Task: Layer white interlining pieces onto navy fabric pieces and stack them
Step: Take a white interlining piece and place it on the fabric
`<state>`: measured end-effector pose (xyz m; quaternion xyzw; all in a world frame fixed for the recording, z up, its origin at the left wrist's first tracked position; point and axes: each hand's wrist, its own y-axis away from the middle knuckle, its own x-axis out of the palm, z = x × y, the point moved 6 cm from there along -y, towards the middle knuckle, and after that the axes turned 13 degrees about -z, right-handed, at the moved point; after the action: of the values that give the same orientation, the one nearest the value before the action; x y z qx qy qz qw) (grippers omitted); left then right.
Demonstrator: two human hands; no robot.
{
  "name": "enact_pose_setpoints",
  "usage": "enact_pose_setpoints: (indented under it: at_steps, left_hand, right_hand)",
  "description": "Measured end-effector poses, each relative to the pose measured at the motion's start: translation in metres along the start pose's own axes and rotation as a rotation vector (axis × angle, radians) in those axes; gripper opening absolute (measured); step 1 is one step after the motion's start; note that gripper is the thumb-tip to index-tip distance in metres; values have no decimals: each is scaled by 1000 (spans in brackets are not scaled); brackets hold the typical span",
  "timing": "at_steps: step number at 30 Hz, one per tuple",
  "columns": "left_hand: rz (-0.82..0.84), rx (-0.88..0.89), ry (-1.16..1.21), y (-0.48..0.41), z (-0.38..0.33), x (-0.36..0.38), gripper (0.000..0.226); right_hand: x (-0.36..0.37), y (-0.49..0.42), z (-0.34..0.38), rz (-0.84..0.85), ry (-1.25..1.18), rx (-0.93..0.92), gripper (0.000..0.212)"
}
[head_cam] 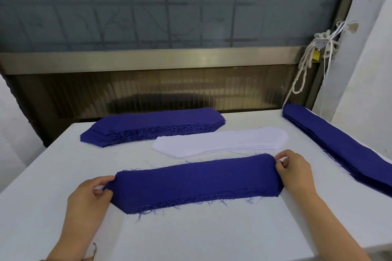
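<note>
A long navy fabric piece (195, 182) with frayed edges lies across the white table (191, 235) in front of me. My left hand (89, 199) pinches its left end between thumb and fingers. At the opposite end, my right hand (294, 169) pinches the cloth the same way. Just behind it rests a stack of white interlining pieces (220, 141). A thick stack of navy pieces (152, 126) sits at the back left. Another navy stack (343, 148) runs along the right edge of the table.
A window with a metal frame (161, 59) rises behind the table. White cords and a small brass padlock (316, 55) hang at the back right. A pale wall (364, 70) stands to the right.
</note>
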<state>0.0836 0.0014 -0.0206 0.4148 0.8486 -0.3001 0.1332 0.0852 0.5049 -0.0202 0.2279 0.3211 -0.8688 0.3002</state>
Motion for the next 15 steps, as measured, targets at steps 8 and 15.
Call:
enact_pose_setpoints:
  at_steps: [8,15]
  left_hand:
    - [9,229,24,1,-20,-2,53]
    - [213,317,115,13,-30,12,38]
  right_hand:
    - [-4,2,12,-37,-39,-163,19]
    - [2,15,34,154,-229,-375,25]
